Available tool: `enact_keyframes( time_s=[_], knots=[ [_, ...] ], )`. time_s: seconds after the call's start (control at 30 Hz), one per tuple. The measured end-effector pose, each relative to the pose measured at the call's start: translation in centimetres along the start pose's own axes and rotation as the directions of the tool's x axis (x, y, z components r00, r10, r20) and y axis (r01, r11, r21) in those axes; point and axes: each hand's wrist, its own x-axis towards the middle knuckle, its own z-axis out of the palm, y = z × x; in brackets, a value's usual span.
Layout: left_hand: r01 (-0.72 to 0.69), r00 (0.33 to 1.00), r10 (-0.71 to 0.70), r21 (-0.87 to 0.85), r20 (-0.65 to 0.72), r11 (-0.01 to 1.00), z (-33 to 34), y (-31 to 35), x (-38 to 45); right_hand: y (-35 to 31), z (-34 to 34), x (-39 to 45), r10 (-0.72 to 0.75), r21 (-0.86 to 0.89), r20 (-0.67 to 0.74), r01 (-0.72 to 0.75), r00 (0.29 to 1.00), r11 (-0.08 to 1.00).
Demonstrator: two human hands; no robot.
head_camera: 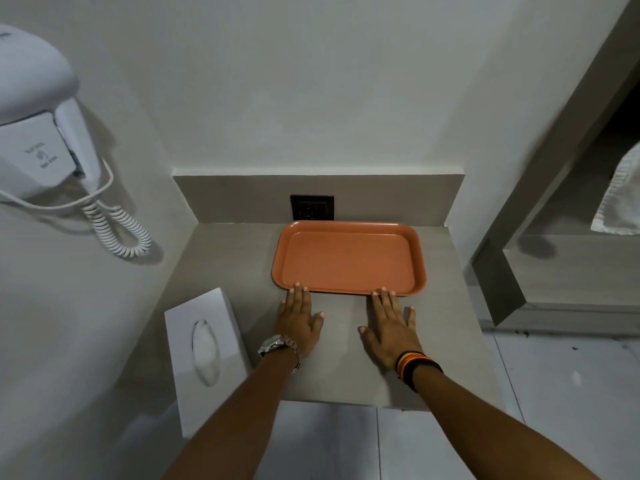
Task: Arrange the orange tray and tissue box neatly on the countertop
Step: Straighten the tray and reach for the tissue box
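Note:
An empty orange tray (349, 258) lies flat at the back right of the grey countertop (235, 258), close to the back wall. My left hand (300, 320) and my right hand (391, 322) rest flat on the counter, fingers apart, their fingertips touching the tray's near rim. Neither hand holds anything. A white tissue box (206, 355) lies at the counter's front left corner, left of my left wrist, with its oval opening facing up and its near end past the counter's front edge.
A dark wall socket (312, 207) sits in the backsplash just behind the tray. A white wall-mounted hair dryer (38, 133) with a coiled cord (119, 226) hangs on the left wall. A mirror frame (540, 188) stands to the right. White floor tiles lie below.

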Motion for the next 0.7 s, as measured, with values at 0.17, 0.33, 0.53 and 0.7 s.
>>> enact_keyframes(
  time_s=[0.17,0.33,0.53,0.7],
  knots=[
    [-0.025,1.0,0.025,0.017,0.018,1.0,-0.6,-0.8,0.9,-0.1,-0.5,0.7,0.001,0.028,0.022,-0.002,1.0,1.0],
    [0.02,1.0,-0.02,-0.011,0.0,1.0,-1.8,-1.7,-0.4,-2.0,-1.3,0.1,-0.01,0.061,-0.017,0.011,1.0,0.998],
    [0.171,0.961,-0.185,-0.088,-0.206,0.981,-5.9,-4.9,-4.5,-9.4,-1.9,0.8,-0.232,0.064,-0.008,0.232,0.973,0.971],
    [0.345,0.872,-0.404,-0.238,-0.277,0.908,-7.2,-9.2,-9.5,-16.6,-0.5,0.7,-0.379,0.162,0.051,0.367,0.924,0.916]
  ],
)
